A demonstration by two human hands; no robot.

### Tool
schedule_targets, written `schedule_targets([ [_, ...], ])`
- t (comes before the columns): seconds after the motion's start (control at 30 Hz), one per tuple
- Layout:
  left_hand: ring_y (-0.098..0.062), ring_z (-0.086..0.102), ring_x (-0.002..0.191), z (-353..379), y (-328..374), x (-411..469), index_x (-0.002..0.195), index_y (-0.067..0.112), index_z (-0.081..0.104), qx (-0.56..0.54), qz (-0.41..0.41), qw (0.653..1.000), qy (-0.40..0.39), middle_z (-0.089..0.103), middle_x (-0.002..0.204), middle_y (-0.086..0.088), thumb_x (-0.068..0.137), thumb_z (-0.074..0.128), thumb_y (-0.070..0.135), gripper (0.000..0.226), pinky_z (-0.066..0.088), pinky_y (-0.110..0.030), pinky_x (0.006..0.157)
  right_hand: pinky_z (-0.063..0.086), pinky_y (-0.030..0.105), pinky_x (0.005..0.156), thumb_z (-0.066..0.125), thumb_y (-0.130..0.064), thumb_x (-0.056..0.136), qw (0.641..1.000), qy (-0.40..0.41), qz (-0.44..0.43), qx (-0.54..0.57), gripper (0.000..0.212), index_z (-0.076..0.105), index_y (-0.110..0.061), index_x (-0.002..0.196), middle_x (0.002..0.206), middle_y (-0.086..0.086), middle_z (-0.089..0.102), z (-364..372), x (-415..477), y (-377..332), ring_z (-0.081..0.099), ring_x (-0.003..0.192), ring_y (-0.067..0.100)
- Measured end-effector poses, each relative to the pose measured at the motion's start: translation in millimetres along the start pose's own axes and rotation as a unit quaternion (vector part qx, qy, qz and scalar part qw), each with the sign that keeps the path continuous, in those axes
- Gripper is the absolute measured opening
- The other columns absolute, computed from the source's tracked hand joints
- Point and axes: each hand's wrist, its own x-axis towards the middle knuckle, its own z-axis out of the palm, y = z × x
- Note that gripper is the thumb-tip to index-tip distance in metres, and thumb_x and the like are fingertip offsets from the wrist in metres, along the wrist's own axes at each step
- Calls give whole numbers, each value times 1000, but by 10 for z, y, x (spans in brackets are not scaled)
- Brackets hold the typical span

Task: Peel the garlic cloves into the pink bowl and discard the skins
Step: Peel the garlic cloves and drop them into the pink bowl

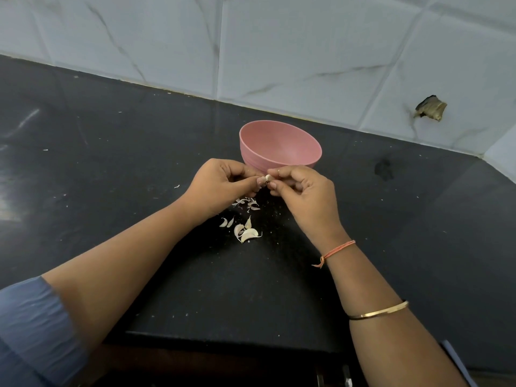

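Head view: the left hand and the right hand meet just in front of the pink bowl, fingertips curled and pinching 1 small garlic clove between them, above the black counter. The bowl stands upright near the tiled wall; nothing shows inside it. Below the hands, thin skins lie scattered on the counter, and nearer the person lies a small group of unpeeled cloves. The right arm wears an orange thread and a gold bangle; the left has a blue sleeve.
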Motion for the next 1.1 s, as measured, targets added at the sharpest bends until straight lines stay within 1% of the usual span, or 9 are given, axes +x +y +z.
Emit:
schedule_targets([
  [0.23,-10,63,68,11,-10,-7,82,15,73,14,-12,1000,9,72,78,-11,82,68,16,4,55,-28,75,58,29,76,67,4,79,995,12,-62,-77,14,71,-4,91,92,1,67,24,-5,44,68,84,12],
  [0.3,-12,64,69,19,-23,-8,82,14,73,12,-13,1000,11,72,79,-13,82,69,14,4,54,-29,75,59,30,75,68,3,79,993,13,-71,-89,12,71,-3,89,90,-1,65,34,-10,43,68,83,11],
  [0.4,-7,63,65,33,-50,-8,79,14,72,7,-19,1000,20,71,75,-9,81,69,13,3,54,-24,71,59,29,74,70,2,78,992,17,-81,-94,11,72,-1,88,88,2,66,49,-15,33,68,82,11],
  [0.53,-13,62,67,45,-69,-7,76,11,72,-2,-38,999,28,71,77,-15,80,70,10,4,54,-31,74,57,23,73,71,1,76,991,17,-90,-100,11,72,-1,87,85,-1,65,64,-20,29,67,79,8],
  [0.67,-8,59,61,62,-53,-13,73,9,70,7,-43,998,47,70,73,-12,80,68,6,8,51,-23,66,58,25,73,70,3,77,994,9,-75,-78,11,72,-2,87,87,0,66,93,-29,41,68,78,10],
  [0.73,-5,57,58,63,-41,-14,70,11,68,8,-44,998,51,68,68,-6,79,67,4,11,49,-19,62,58,26,71,69,2,79,996,3,-59,-68,11,71,-3,89,90,4,68,98,-37,35,69,75,12],
  [0.9,-4,58,59,47,-17,-3,65,18,67,7,-36,998,45,67,60,8,80,67,6,19,51,-21,65,57,22,70,68,-4,82,1000,-8,7,-21,13,71,-10,93,83,3,71,73,-38,-27,69,73,8],
  [1.0,-4,59,60,41,-3,2,66,18,67,12,-34,999,41,67,63,6,80,67,7,18,51,-23,67,55,16,67,68,-4,81,1000,-5,15,-6,12,70,-11,91,82,1,71,74,-35,-56,68,72,5],
  [1.1,-11,58,64,37,1,7,69,14,66,9,-42,998,45,67,70,-4,80,67,7,13,51,-29,69,52,13,66,68,-2,81,1000,-3,7,14,13,70,-13,88,83,-1,70,73,-40,-89,67,72,3],
])
